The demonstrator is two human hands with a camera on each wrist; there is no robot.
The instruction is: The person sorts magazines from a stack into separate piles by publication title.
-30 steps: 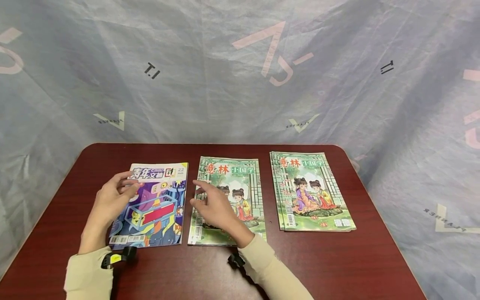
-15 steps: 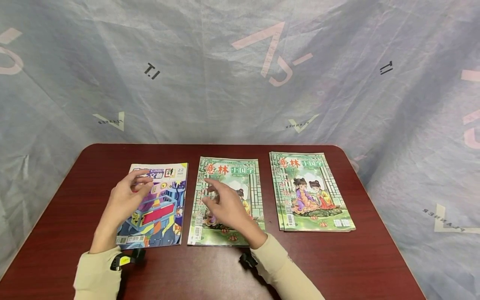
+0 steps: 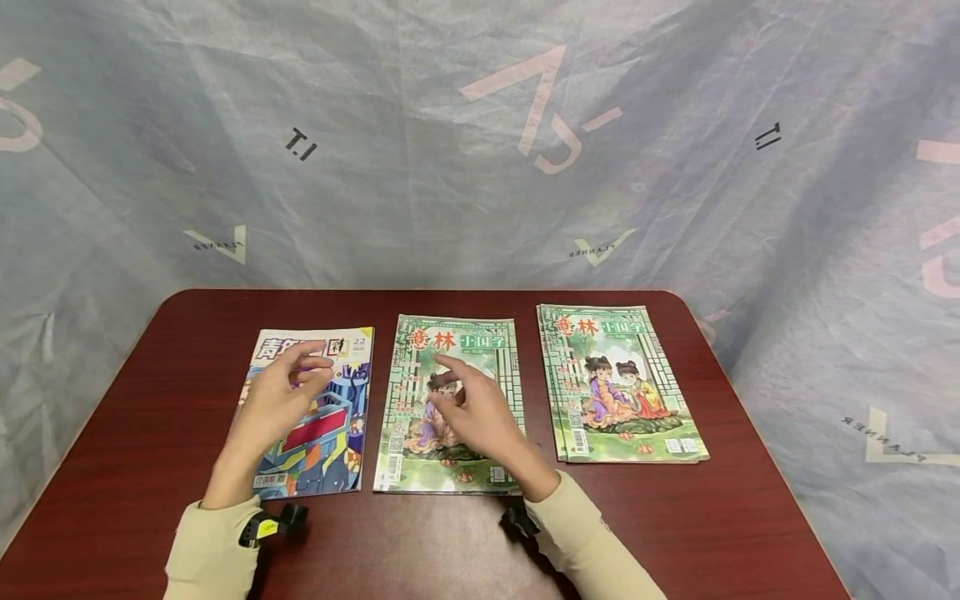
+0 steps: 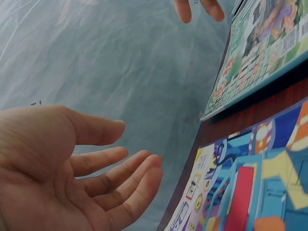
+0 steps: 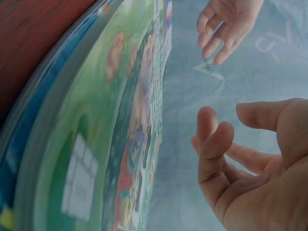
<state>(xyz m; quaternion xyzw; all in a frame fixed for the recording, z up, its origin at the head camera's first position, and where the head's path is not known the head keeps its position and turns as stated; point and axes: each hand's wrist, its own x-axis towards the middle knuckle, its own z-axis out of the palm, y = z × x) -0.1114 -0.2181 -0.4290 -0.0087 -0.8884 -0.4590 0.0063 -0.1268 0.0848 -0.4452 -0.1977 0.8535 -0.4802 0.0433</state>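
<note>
My left hand [image 3: 281,404] hovers above the purple and blue magazine [image 3: 330,467] on the left, hiding part of its cover. In the left wrist view that hand [image 4: 96,178] has relaxed, lightly bent fingers and nothing in its palm. My right hand [image 3: 480,412] is over the green magazine [image 3: 442,467] in the middle, with thumb and forefinger apart. The right wrist view shows this hand [image 5: 255,168] loosely bent and holding nothing, beside the thick edge of the green magazine stack [image 5: 86,144].
Another stack of green magazines [image 3: 622,383] with the same cover lies on the right of the dark red table [image 3: 420,542], its edges slightly offset. A grey printed cloth [image 3: 375,167] hangs behind the table. Each wrist carries a small black camera.
Both hands have drifted to the right over the magazines, the left further across the purple cover and the right further across the middle green one. The magazines stay in place.
</note>
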